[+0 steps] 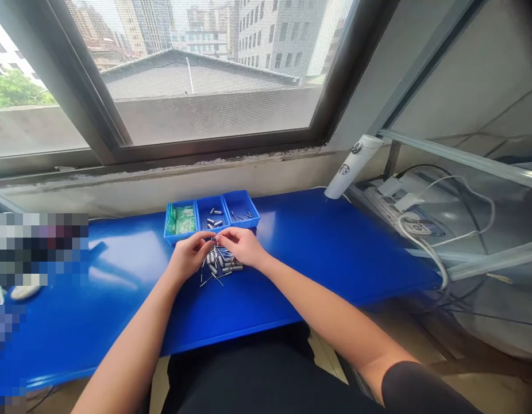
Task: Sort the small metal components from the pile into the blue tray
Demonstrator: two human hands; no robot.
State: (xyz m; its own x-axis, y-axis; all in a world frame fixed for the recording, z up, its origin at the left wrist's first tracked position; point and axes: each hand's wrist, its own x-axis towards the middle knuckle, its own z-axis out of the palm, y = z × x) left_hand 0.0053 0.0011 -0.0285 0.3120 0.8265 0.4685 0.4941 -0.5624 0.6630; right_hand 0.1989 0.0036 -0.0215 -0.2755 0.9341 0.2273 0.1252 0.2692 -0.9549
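A pile of small grey metal cylinders and thin pins [220,265] lies on the blue table [317,247]. My left hand [189,255] and my right hand [242,245] meet just above the pile, fingers pinched together at a tiny piece I cannot make out. Right behind the hands stands a blue tray with three compartments [254,221]: green packets [181,219] in the left one, grey cylinders [214,217] in the middle one, a few thin pins [242,215] in the right one.
A white cylinder-shaped device [354,165] leans at the table's back right. Beyond the table's right edge a power strip [395,210] with white cables lies on a lower shelf. A window fills the wall behind. The left side is blurred out.
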